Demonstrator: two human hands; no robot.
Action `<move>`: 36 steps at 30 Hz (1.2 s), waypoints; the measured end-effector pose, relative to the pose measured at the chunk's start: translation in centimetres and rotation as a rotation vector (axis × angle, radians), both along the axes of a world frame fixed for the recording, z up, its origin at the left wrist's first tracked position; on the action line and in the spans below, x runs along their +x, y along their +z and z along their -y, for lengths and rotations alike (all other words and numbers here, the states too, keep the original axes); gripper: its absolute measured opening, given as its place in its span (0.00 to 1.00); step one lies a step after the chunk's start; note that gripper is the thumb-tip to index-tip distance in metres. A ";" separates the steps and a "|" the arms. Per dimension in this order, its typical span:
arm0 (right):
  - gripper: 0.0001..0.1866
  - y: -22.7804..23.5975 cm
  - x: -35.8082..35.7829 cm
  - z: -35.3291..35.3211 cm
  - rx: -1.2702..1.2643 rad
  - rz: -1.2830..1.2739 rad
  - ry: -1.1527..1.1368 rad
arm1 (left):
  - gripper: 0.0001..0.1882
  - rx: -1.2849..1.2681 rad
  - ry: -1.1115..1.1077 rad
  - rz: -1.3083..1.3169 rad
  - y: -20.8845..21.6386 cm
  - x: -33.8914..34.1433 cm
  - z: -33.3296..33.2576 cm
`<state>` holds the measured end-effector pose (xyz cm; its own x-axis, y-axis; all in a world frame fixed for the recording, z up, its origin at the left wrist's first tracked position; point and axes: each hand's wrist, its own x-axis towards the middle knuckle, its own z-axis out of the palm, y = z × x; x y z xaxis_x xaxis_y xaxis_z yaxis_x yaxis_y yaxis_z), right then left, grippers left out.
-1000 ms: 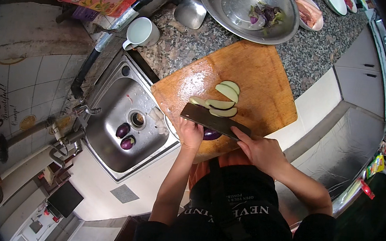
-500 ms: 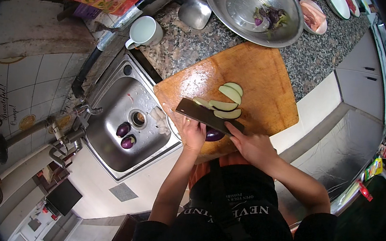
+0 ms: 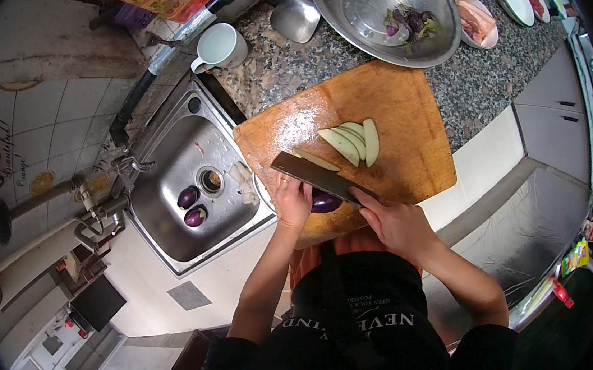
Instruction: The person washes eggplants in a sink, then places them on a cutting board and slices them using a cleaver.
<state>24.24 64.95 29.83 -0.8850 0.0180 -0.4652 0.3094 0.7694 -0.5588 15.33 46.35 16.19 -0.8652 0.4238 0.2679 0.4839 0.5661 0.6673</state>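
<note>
My right hand [image 3: 395, 223] is closed round the handle end of a dark, broad cleaver [image 3: 317, 177]. The blade lies slantwise over the near part of a wooden cutting board [image 3: 414, 114]. Just on my side of the blade is a purple eggplant [image 3: 325, 202], partly hidden by it. With bent fingers my left hand [image 3: 293, 200] holds the eggplant against the board; its fingertips are partly behind the cleaver. One pale slice [image 3: 315, 160] rests along the blade's far side. Farther up, several eggplant slices [image 3: 348, 141] lie overlapping in a fan.
Left of the board is a steel sink [image 3: 155, 224] with two small eggplants [image 3: 192, 204] in it. Behind the board stand a metal basin [image 3: 350, 19] holding dark trimmings, a white mug [image 3: 220, 47] and a spatula [image 3: 296, 17]. A bowl of raw meat [image 3: 478, 25] sits at the far right.
The loose slices have shifted up and right, away from the blade, and now overlap in a fan. One slice lies beside the cleaver. Both hands stay in nearly the same place.
</note>
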 end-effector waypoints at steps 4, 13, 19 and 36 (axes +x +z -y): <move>0.20 -0.1 1.1 -0.1 0.027 0.063 0.023 | 0.14 0.022 -0.003 -0.028 0.1 0.0 0.0; 0.21 -1.5 1.7 0.7 0.081 -0.054 0.036 | 0.15 -0.017 0.014 -0.057 0.3 -0.1 -0.1; 0.20 -1.5 -1.6 1.7 0.072 0.077 0.052 | 0.12 0.000 0.001 -0.053 0.9 -0.4 -0.5; 0.19 -0.8 1.1 0.6 0.002 -0.006 -0.026 | 0.11 0.031 0.004 0.038 0.2 0.1 0.1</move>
<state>25.35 64.39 29.04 -0.8868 0.0418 -0.4603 0.3263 0.7621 -0.5593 15.47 46.28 16.42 -0.8768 0.4120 0.2479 0.4555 0.5466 0.7027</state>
